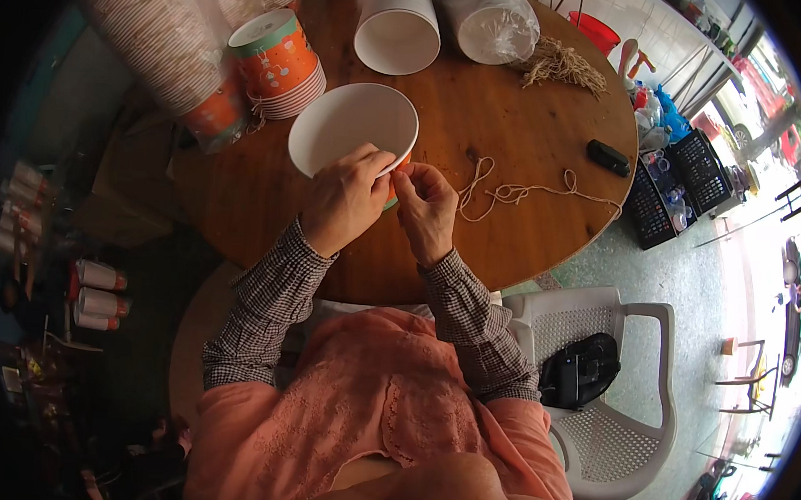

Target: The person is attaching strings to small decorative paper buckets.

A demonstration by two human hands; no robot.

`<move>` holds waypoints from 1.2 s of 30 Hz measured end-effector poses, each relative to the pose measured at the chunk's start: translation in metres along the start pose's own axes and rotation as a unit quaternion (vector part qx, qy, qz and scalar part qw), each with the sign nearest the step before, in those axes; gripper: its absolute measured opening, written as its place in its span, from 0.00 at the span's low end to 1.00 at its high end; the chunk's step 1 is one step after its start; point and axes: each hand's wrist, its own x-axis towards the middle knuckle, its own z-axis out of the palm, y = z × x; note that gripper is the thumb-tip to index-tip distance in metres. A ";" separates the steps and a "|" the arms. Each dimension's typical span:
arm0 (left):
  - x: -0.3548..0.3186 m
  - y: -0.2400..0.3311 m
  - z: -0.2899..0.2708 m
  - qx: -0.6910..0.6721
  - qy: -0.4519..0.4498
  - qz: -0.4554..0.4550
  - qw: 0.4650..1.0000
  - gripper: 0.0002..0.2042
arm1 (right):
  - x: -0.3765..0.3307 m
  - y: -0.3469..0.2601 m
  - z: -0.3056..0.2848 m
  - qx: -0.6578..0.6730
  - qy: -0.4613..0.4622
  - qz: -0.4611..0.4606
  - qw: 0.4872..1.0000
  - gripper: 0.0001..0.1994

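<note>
A large paper bucket (352, 127), white inside with an orange and green outside, lies tipped on the round wooden table with its mouth towards me. My left hand (354, 194) is closed over its near rim, fingers on the lip. Right beside it, my right hand (425, 211) pinches thumb and forefinger together at the bucket's orange side. A thin beige string (510, 194) runs from this hand across the table to the right, with loops in it. Its end between my fingertips is too small to see clearly.
Nested orange paper buckets (279, 66) and tall wrapped stacks (155, 43) stand at the back left. White buckets (397, 42) lie at the back, near a bundle of string (565, 68). A black object (608, 157) sits by the right edge. A white chair (602, 438) holds a black bag (581, 370).
</note>
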 end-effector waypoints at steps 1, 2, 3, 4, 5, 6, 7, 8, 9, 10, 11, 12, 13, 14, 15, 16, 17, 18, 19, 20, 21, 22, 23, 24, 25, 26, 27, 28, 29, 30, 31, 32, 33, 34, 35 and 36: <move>0.000 0.000 0.000 0.000 0.000 -0.002 1.000 0.07 | 0.000 -0.001 0.001 0.000 0.000 0.002 1.000 0.06; 0.000 0.001 0.000 0.000 0.001 -0.001 1.000 0.07 | 0.000 -0.002 0.001 0.001 0.001 0.003 1.000 0.06; 0.000 0.001 0.000 -0.003 0.001 0.001 1.000 0.07 | 0.001 -0.002 0.002 0.001 0.001 0.003 1.000 0.06; 0.000 0.000 0.000 -0.006 0.001 0.003 1.000 0.06 | 0.001 -0.002 0.003 0.003 0.002 -0.001 1.000 0.06; 0.000 0.000 0.001 -0.006 0.001 0.002 1.000 0.06 | 0.002 -0.002 0.003 0.005 0.003 -0.005 1.000 0.06; 0.000 0.000 0.002 0.001 0.002 0.000 1.000 0.06 | 0.002 -0.003 0.003 0.004 0.003 -0.004 1.000 0.06; 0.000 -0.001 0.002 0.008 0.002 -0.002 1.000 0.05 | 0.002 -0.004 0.004 0.010 0.002 -0.005 1.000 0.06; 0.000 -0.002 0.002 0.008 0.003 -0.002 1.000 0.05 | 0.002 -0.005 0.004 0.015 0.001 -0.005 1.000 0.06; -0.001 -0.003 0.001 0.011 0.000 -0.007 1.000 0.04 | 0.002 -0.004 0.003 0.015 0.001 -0.005 1.000 0.06; -0.001 -0.004 0.001 0.014 -0.003 -0.012 1.000 0.04 | 0.003 -0.003 0.001 0.018 -0.015 -0.012 1.000 0.06; -0.001 -0.005 0.002 0.014 -0.003 -0.013 1.000 0.04 | 0.003 -0.003 -0.001 0.021 -0.032 -0.019 0.999 0.06; 0.000 -0.005 0.002 0.011 0.001 -0.015 1.000 0.04 | 0.003 -0.003 -0.002 0.020 -0.032 -0.019 0.999 0.06; 0.000 -0.006 0.002 0.007 0.005 -0.016 1.000 0.04 | 0.001 -0.004 -0.004 0.005 -0.043 -0.012 0.999 0.08; 0.000 -0.005 0.002 0.007 0.005 -0.017 1.000 0.04 | -0.001 -0.005 -0.005 -0.011 -0.055 -0.004 0.998 0.09; -0.001 -0.004 0.002 0.010 0.006 -0.022 1.000 0.04 | -0.001 -0.004 -0.006 -0.012 -0.055 -0.004 0.998 0.09; -0.001 -0.003 0.002 0.013 0.006 -0.027 1.000 0.05 | -0.002 -0.002 -0.007 -0.003 -0.058 0.003 0.998 0.10; 0.000 -0.004 0.003 0.012 0.007 -0.026 1.000 0.05 | -0.002 -0.001 -0.008 0.006 -0.061 0.010 0.998 0.11; 0.000 -0.006 0.004 0.005 0.008 -0.033 0.999 0.05 | -0.002 -0.002 -0.008 0.006 -0.061 0.009 0.998 0.11; 0.000 -0.007 0.005 -0.002 0.008 -0.040 0.999 0.05 | -0.002 -0.003 -0.009 0.006 -0.059 0.009 0.998 0.10; 0.000 -0.008 0.006 -0.002 0.009 -0.040 0.999 0.05 | -0.002 -0.004 -0.008 0.006 -0.058 0.010 0.998 0.09; 0.000 -0.008 0.006 -0.009 0.011 -0.040 0.999 0.05 | -0.002 -0.004 -0.008 0.007 -0.059 0.009 0.998 0.09; 0.001 -0.008 0.006 -0.016 0.012 -0.040 0.999 0.06 | -0.001 -0.003 -0.009 -0.001 -0.063 0.010 0.998 0.09; 0.001 -0.006 0.006 -0.017 0.012 -0.040 0.999 0.06 | 0.000 -0.002 -0.010 -0.010 -0.064 0.012 0.998 0.09; 0.002 -0.003 0.006 -0.014 0.029 -0.014 0.999 0.06 | 0.000 -0.002 -0.009 -0.010 -0.064 0.012 0.998 0.09; 0.002 -0.002 0.005 -0.011 0.045 0.012 0.999 0.06 | 0.001 -0.003 -0.007 0.002 -0.055 0.011 0.998 0.08; 0.001 -0.003 0.005 -0.010 0.045 0.012 0.999 0.06 | 0.001 -0.003 -0.005 0.013 -0.046 0.011 0.999 0.08; 0.001 -0.005 0.004 0.002 0.022 0.003 1.000 0.06 | 0.001 -0.003 -0.005 0.013 -0.046 0.011 0.999 0.08; 0.001 -0.006 0.003 0.014 -0.002 -0.005 1.000 0.05 | 0.001 -0.003 -0.006 0.010 -0.051 0.007 0.999 0.08; 0.001 -0.006 0.003 0.014 -0.001 -0.005 1.000 0.05 | 0.002 -0.002 -0.007 0.006 -0.055 0.003 0.998 0.08; 0.001 -0.005 0.003 0.010 -0.005 -0.027 1.000 0.06 | 0.002 -0.003 -0.008 0.005 -0.055 0.002 0.998 0.08; 0.001 -0.005 0.003 0.006 -0.008 -0.048 0.999 0.06 | 0.000 -0.004 -0.010 -0.022 -0.052 0.000 0.998 0.08; 0.001 -0.006 0.003 0.005 -0.007 -0.050 0.999 0.06 | -0.001 -0.004 -0.013 -0.049 -0.051 -0.002 0.997 0.08; 0.001 -0.008 0.004 0.000 0.002 -0.054 0.999 0.06 | -0.001 -0.004 -0.016 -0.051 -0.052 -0.002 0.997 0.08; 0.000 -0.009 0.004 -0.006 0.011 -0.058 0.998 0.06 | -0.001 -0.003 -0.020 -0.094 -0.030 -0.017 0.995 0.07; 0.000 -0.008 0.003 -0.007 0.013 -0.059 0.998 0.06 | 0.000 -0.002 -0.027 -0.136 -0.007 -0.032 0.990 0.07; 0.001 -0.008 0.000 -0.029 0.007 -0.061 0.998 0.07 | 0.003 -0.003 -0.035 -0.210 -0.007 -0.064 0.976 0.06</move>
